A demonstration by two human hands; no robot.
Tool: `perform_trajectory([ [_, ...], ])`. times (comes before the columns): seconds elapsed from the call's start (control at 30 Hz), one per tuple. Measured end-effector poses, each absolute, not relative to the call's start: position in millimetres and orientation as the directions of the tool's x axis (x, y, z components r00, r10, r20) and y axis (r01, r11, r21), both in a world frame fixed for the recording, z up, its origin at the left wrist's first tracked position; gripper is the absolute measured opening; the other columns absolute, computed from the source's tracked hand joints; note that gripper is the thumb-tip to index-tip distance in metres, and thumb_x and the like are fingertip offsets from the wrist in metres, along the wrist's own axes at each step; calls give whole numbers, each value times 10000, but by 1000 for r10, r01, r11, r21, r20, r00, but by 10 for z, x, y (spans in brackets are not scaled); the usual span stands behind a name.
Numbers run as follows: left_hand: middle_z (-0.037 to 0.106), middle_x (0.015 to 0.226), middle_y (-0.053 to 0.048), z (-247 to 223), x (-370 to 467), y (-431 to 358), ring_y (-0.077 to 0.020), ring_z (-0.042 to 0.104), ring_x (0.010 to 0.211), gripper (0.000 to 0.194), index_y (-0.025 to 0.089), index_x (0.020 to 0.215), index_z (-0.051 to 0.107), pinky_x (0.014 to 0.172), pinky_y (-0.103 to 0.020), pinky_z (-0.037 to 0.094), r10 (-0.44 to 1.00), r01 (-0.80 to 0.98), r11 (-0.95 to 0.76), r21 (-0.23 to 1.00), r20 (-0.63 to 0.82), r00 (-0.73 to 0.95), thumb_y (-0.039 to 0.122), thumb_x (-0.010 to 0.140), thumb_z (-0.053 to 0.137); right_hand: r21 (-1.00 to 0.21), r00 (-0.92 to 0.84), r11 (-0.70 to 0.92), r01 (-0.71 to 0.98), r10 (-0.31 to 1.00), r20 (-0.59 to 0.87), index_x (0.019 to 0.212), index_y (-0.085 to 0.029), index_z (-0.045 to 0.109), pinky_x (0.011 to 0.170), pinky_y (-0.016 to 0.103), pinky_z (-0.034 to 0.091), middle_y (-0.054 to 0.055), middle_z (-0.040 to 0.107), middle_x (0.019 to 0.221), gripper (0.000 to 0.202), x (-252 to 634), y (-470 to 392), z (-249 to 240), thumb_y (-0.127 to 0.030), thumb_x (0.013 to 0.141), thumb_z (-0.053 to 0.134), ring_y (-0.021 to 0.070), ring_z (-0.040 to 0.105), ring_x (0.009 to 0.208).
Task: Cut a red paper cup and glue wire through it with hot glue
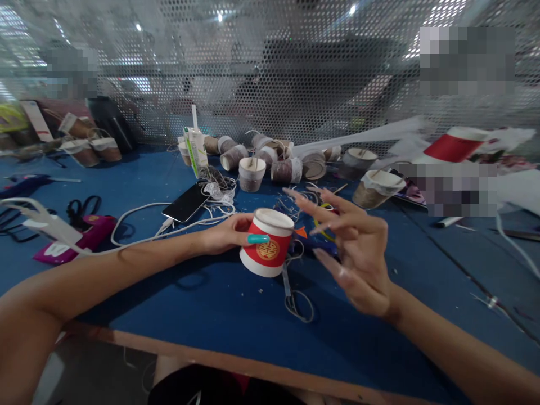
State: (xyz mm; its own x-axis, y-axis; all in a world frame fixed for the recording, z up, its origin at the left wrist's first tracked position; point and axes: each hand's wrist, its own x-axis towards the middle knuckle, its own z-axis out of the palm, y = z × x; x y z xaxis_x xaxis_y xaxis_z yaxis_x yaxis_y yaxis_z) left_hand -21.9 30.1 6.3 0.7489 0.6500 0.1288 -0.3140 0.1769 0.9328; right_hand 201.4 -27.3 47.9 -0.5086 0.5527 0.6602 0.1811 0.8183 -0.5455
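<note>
My left hand point(234, 233) grips a red and white paper cup point(274, 259) from its left side, thumb across the front beside a round gold emblem. The cup is tilted a little, held above the blue table point(202, 315). Its narrower, pale end points up. To the right of the cup, my right hand point(354, 247) is open, fingers spread and apart from it, palm turned toward it. A pair of scissors point(299, 304) lies on the table just below and behind the cup, its handle loops toward me.
Several twine-wrapped cups point(252, 174) stand and lie along a perforated metal screen point(261, 73). Left of them are a black phone point(185, 202) on a white cable and a purple glue gun point(71, 242). Another red and white cup point(453, 145) is at right.
</note>
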Motion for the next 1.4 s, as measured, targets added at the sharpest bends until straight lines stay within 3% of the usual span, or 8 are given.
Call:
perform_trajectory([
  [0.17, 750, 944, -72, 82, -206, 298, -177, 705, 834, 523, 177, 1006, 692, 853, -314, 515, 658, -325, 221, 920, 105, 746, 371, 553, 865, -328, -594, 890, 316, 456, 663, 1072, -313, 360, 1125, 594, 170, 20, 504, 1411, 285, 1989, -334, 504, -274, 815, 478, 295, 174, 1441],
  [0.43, 744, 969, -96, 88, -216, 299, -199, 701, 858, 556, 162, 1033, 675, 875, -348, 503, 655, -291, 213, 933, 85, 751, 383, 558, 861, -263, -616, 894, 363, 442, 652, 1083, -316, 355, 1124, 580, 184, 26, 526, 1385, 306, 2013, -295, 475, -293, 800, 470, 298, 220, 1424],
  [0.57, 748, 929, -72, 86, -212, 298, -186, 700, 831, 516, 166, 973, 688, 857, -331, 508, 662, -303, 234, 924, 77, 746, 371, 537, 873, -167, -622, 918, 359, 369, 691, 1102, -335, 354, 1135, 573, 150, -22, 455, 1453, 326, 2023, -284, 471, -296, 799, 467, 279, 196, 1433],
  [0.67, 750, 914, -74, 81, -210, 300, -178, 700, 811, 507, 158, 962, 689, 835, -314, 512, 673, -306, 233, 923, 74, 736, 358, 535, 875, -102, -659, 928, 358, 328, 677, 1083, -317, 377, 1134, 584, 123, -13, 525, 1393, 318, 2034, -276, 476, -292, 783, 481, 294, 212, 1425],
  [0.77, 752, 897, -72, 85, -207, 300, -165, 703, 795, 494, 159, 955, 691, 812, -291, 519, 674, -307, 230, 924, 77, 735, 354, 540, 874, -97, -677, 920, 379, 347, 650, 1063, -329, 371, 1114, 610, 153, -28, 550, 1367, 335, 2032, -288, 488, -280, 760, 506, 302, 251, 1408],
  [0.97, 752, 907, -62, 104, -211, 295, -165, 701, 805, 493, 165, 965, 695, 818, -292, 523, 650, -307, 218, 926, 97, 754, 341, 541, 875, -162, -615, 922, 351, 357, 703, 1106, -345, 334, 1113, 627, 180, -43, 396, 1497, 408, 2011, -314, 486, -281, 750, 524, 296, 192, 1432],
  [1.2, 746, 974, -73, 79, -229, 295, -175, 699, 861, 498, 176, 1045, 679, 843, -301, 520, 646, -293, 152, 944, 130, 753, 276, 589, 852, -84, -700, 947, 310, 287, 654, 1105, -267, 386, 1087, 660, 158, 56, 537, 1380, 359, 2017, -274, 445, -261, 770, 515, 318, 261, 1396],
  [1.4, 720, 1080, -105, 94, -223, 301, -229, 674, 997, 583, 170, 1118, 652, 916, -348, 494, 631, -307, 116, 944, 169, 757, 256, 576, 850, -138, -554, 942, 305, 293, 779, 1210, -302, 339, 1104, 643, 225, 39, 285, 1540, 537, 1990, -305, 456, -232, 730, 569, 335, 229, 1413],
])
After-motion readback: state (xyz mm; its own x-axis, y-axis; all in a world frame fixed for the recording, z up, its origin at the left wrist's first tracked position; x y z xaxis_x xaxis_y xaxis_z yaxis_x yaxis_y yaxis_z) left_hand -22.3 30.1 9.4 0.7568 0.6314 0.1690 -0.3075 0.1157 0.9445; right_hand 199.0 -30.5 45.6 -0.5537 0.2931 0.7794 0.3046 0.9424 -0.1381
